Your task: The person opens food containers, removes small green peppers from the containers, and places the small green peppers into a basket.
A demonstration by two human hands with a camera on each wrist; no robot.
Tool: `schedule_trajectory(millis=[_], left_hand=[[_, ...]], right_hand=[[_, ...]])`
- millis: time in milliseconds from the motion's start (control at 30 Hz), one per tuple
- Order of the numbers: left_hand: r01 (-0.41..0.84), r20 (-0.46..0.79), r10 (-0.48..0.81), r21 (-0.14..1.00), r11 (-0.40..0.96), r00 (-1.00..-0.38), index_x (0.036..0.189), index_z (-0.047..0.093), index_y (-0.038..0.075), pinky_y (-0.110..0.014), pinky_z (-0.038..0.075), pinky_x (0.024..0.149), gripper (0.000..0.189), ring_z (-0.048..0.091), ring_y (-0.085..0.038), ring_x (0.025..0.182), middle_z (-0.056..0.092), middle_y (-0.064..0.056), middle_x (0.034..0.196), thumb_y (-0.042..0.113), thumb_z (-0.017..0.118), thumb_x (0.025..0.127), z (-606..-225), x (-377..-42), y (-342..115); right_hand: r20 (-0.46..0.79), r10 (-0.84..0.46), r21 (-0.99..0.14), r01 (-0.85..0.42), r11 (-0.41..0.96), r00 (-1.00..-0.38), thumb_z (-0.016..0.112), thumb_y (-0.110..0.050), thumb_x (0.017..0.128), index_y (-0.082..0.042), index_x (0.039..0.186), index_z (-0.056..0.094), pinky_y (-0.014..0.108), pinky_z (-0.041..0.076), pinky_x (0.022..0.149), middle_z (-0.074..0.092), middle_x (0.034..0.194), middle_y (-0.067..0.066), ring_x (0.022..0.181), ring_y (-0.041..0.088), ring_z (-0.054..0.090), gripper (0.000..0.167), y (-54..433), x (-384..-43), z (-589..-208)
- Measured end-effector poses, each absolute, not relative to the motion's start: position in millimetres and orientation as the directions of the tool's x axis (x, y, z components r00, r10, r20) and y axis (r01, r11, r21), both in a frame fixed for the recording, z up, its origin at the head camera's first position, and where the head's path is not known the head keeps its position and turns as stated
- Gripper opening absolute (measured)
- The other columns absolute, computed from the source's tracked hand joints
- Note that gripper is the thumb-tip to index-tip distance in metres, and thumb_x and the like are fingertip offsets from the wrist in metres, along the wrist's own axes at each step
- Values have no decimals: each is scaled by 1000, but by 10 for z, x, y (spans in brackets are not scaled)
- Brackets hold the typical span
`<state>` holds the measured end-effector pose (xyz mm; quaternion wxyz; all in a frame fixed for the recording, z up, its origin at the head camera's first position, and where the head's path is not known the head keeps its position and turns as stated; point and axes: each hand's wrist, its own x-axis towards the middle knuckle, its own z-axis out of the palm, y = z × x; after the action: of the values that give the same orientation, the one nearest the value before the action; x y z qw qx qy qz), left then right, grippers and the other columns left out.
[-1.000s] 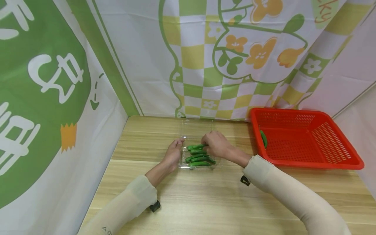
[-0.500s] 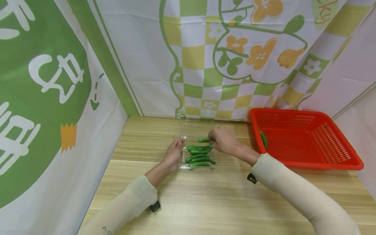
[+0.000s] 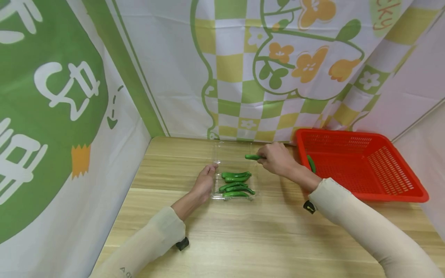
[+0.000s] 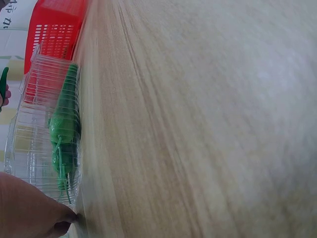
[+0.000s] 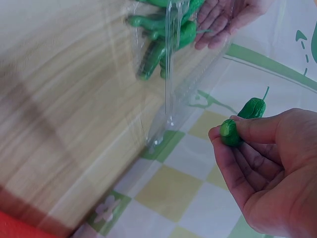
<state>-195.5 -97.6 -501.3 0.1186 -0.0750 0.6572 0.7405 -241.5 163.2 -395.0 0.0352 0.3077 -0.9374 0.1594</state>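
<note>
My right hand (image 3: 276, 158) pinches a green chili pepper (image 3: 253, 157) between thumb and fingers, raised beside the lid of a clear plastic container (image 3: 255, 182). In the right wrist view that pepper (image 5: 230, 133) shows its blunt end towards the camera, and a thin stem appears behind the thumb. Several green peppers (image 3: 236, 188) lie crosswise in the container's lower half. Its lid (image 3: 232, 151) is laid back towards the curtain. My left hand (image 3: 204, 181) rests against the container's left side, its fingers relaxed in the right wrist view; the thumb's contact is unclear.
A red perforated basket (image 3: 365, 166) stands on the right of the wooden table (image 3: 226, 239), with one green pepper (image 3: 311, 164) by its left wall. A patterned curtain (image 3: 243, 85) hangs behind, and a printed cloth (image 3: 69, 162) borders the left side.
My right hand has lifted a pepper up from the row in the container and moved away and to the right with it. The left hand has stayed in place.
</note>
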Motion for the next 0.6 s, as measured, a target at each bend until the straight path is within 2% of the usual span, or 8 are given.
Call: schedule_trajectory(millis=[200, 433, 533, 600], left_hand=[[-268, -260, 82, 958, -106, -962, 152, 41, -6, -60, 6, 132, 43, 12, -44, 161, 26, -25, 170, 13, 28, 116, -5028, -1958, -974], [-258, -251, 78, 961, -104, -965, 152, 41, -7, -59, 6, 132, 43, 13, -45, 161, 27, -26, 170, 12, 28, 116, -5040, -1965, -968], [-255, -248, 76, 961, -106, -966, 152, 41, -7, -59, 7, 132, 43, 13, -45, 161, 27, -26, 170, 12, 28, 116, -5032, -1960, -966], [-254, -248, 74, 962, -103, -966, 152, 41, -7, -58, 8, 132, 43, 14, -45, 160, 27, -26, 169, 12, 28, 116, -5029, -1956, -963]], right_hand=[[180, -538, -262, -567, 781, -824, 79, -4, 91, -12, 69, 70, 26, 33, 51, 52, 57, -8, 55, 10, 41, 25, 1753, -2446, -3844], [219, -481, -270, -526, 806, -849, 78, -4, 91, -8, 80, 79, 30, 38, 55, 61, 66, -3, 61, 13, 45, 12, 1901, -2512, -3762], [235, -467, -265, -519, 813, -852, 77, -5, 92, -9, 78, 78, 32, 39, 56, 55, 63, -4, 61, 14, 45, 14, 1951, -2528, -3739], [235, -459, -269, -511, 817, -857, 77, -5, 92, -8, 80, 79, 33, 42, 56, 59, 62, -5, 59, 14, 49, 12, 1978, -2534, -3726]])
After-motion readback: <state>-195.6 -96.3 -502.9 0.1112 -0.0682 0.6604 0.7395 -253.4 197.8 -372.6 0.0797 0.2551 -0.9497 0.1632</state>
